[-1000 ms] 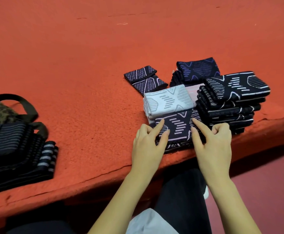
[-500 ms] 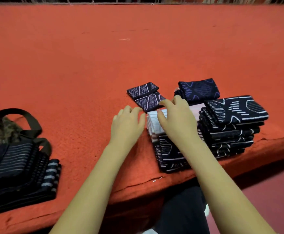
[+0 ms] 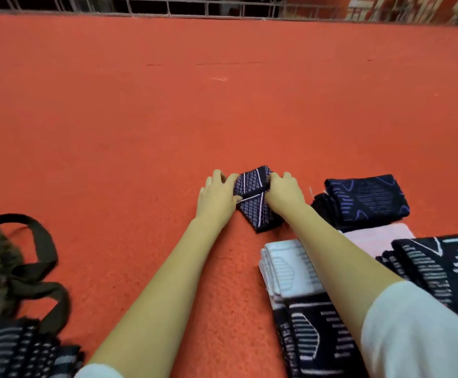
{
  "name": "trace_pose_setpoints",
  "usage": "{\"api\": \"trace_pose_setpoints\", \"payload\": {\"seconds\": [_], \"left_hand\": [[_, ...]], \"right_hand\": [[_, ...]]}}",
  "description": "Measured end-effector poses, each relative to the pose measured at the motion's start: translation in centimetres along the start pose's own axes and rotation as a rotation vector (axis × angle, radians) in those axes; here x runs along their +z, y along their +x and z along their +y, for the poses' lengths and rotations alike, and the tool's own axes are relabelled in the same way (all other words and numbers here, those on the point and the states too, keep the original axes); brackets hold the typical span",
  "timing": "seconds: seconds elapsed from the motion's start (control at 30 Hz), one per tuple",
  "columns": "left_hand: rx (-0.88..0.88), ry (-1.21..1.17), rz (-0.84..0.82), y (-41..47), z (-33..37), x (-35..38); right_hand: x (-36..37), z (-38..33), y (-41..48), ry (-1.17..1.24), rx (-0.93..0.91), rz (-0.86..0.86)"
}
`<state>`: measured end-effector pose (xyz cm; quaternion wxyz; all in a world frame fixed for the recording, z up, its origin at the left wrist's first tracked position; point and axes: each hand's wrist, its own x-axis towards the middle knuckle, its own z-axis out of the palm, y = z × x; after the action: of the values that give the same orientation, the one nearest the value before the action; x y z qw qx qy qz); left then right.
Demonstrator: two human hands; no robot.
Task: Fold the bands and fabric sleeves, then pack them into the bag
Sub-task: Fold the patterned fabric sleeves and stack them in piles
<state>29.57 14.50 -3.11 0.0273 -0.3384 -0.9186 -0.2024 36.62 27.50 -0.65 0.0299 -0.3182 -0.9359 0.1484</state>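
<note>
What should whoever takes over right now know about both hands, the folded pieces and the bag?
Hands: left hand and right hand both hold the small dark folded piece by its sides on the red carpet.
At right, folded: blue-patterned piece, white piece, black-and-white stack.
At left: the bag, with striped folded pieces by it.
Done: pieces in view look folded.
Left: pack the stacks into the bag.

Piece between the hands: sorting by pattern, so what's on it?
The piece is navy with pale grid and diagonal lines; head view.
</note>
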Motion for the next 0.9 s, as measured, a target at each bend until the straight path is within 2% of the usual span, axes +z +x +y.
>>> {"api": "trace_pose_setpoints", "payload": {"seconds": [0.13, 0.2, 0.3, 0.4, 0.47, 0.53, 0.67, 0.73, 0.8, 0.9], "left_hand": [[-0.037, -0.213, -0.18, 1.9, -2.3, 1.7], [-0.042, -0.313, -0.185, 2.9, -3.3, 2.2], [-0.096, -0.413, -0.066, 4.6, -3.9, 2.6], [-0.307, -0.538, 0.127, 5.6, -2.8, 2.7], [-0.418, -0.576, 0.191, 5.5, -1.8, 2.6], [-0.393, -0.504, 0.165, 5.1, -1.4, 3.0], [-0.241, -0.296, -0.031, 3.7, -1.3, 3.6], [-0.204, -0.425, -0.049, 3.3, -1.5, 3.3], [-0.22, -0.675, -0.053, 2.5, -1.4, 2.4], [-0.24, -0.847, 0.047, 1.0, -1.1, 0.7]], "right_hand": [[1.6, 0.6, 1.4, 0.039, 0.096, 0.014], [2.1, 0.9, 1.6, 0.054, 0.109, 0.039], [2.3, 1.3, 2.1, 0.093, 0.133, 0.074], [2.3, 1.5, 2.2, 0.165, 0.154, 0.08], [2.2, 1.5, 2.1, 0.201, 0.139, 0.064], [1.9, 1.3, 1.8, 0.234, 0.097, 0.026], [0.5, 0.4, 1.2, 0.209, -0.012, -0.043], [-0.3, -0.4, 1.1, 0.217, -0.066, -0.058], [-1.1, -1.5, 0.8, 0.255, -0.108, -0.055], [-2.1, -3.3, -0.3, 0.298, -0.174, -0.024]]}}
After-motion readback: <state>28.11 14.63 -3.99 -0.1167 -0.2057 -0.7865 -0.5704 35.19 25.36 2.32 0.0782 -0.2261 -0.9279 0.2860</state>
